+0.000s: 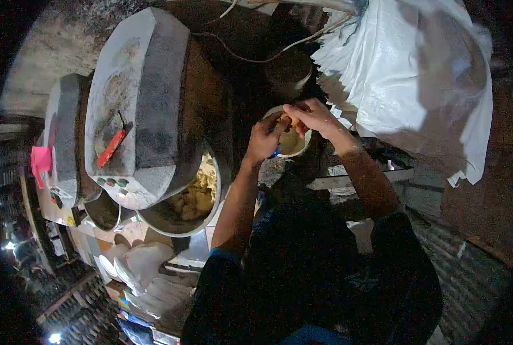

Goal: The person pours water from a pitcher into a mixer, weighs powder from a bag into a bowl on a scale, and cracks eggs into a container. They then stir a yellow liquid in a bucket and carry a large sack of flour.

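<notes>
My left hand and my right hand meet over a round pale bucket. Both have their fingers curled around a small orange-brown thing that looks like an egg, mostly covered by the fingers. Inside the bucket, below the hands, something pale and yellowish shows; what it is I cannot make out. A bit of blue shows by the bucket's rim, just under my left hand.
To the left stands a big grey mixer, a red-handled tool on its top and yellowish dough in its bowl. A second mixer is beyond it. White sacks are piled at the right. A cable hangs behind.
</notes>
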Tool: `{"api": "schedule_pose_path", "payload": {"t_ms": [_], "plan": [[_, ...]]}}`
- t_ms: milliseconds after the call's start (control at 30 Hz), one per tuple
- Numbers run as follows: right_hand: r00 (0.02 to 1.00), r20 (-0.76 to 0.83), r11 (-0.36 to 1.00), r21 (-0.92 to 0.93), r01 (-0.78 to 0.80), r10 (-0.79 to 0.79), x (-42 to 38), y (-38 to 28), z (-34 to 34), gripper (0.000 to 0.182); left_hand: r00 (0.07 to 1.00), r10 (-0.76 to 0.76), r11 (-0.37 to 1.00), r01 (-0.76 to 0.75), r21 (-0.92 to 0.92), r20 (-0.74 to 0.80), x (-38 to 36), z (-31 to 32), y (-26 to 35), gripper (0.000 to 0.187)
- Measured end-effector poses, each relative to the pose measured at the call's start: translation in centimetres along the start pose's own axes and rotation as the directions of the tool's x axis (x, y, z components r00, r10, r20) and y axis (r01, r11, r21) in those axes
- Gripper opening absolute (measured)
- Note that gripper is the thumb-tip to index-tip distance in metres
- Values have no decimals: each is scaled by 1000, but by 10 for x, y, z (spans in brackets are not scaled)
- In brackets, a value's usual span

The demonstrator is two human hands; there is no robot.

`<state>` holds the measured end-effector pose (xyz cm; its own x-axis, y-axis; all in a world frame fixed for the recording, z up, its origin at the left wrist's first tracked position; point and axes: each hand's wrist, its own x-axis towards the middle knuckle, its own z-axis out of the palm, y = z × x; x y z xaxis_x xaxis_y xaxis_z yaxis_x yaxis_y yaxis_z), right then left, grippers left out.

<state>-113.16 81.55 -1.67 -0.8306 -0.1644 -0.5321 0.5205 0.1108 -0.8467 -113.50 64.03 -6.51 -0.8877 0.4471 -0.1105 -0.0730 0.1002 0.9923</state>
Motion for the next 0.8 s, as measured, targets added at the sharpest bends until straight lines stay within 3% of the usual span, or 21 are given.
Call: {"api": "schedule_pose_path", "payload": {"t_ms": [67, 100, 133, 200, 267, 300, 367, 433, 633, 667, 733, 767, 800], "plan": [[997, -73, 999, -19, -29, 28, 0, -5, 4, 34, 999, 21, 1000, -21, 8, -39, 0, -1, 2, 39], [997, -67, 999, -26, -34, 32, 2, -2, 5, 34, 999, -45, 999, 45, -13, -30, -1, -2, 4, 35], [997, -72, 1000, 11, 6, -5, 5, 1, 5, 33, 994, -111, 993, 110, -33, -18, -2, -3, 6, 32], [996, -76, 998, 45, 46, -42, 10, 8, 6, 31, 995, -94, 996, 94, 7, -42, -1, -5, 5, 32], [961, -142, 972, -45, 233, -237, 11, 13, 8, 24, 995, -74, 996, 77, 50, -60, -1, -5, 9, 32], [961, -141, 972, -46, 232, -236, 14, 16, 7, 24, 994, -82, 994, 87, 71, -71, -2, -4, 12, 32], [926, -113, 894, -324, 309, -361, 18, 19, 4, 25, 993, -92, 991, 99, 89, -81, -2, -2, 10, 33], [935, -136, 914, -299, 275, -326, 18, 18, 6, 26, 991, 29, 975, 1, 222, -131, 3, 0, 1, 32], [962, -173, 948, -277, 157, -209, 24, 14, 3, 26, 974, 209, 931, -171, 321, -88, 9, -1, -5, 33], [965, -173, 954, -258, 151, -199, 25, 15, 2, 26, 974, 208, 932, -169, 321, -91, 10, -1, -3, 33], [970, -181, 966, -230, 117, -161, 25, 13, 2, 26, 998, 15, 946, 7, 326, -65, 12, -1, -1, 35], [974, -192, 976, -200, 83, -123, 24, 12, 2, 25, 998, 15, 945, 8, 326, -66, 13, -1, -3, 35], [974, -192, 976, -200, 84, -123, 26, 13, 1, 25, 994, 106, 918, -84, 388, -37, 14, -2, -5, 36]]}}
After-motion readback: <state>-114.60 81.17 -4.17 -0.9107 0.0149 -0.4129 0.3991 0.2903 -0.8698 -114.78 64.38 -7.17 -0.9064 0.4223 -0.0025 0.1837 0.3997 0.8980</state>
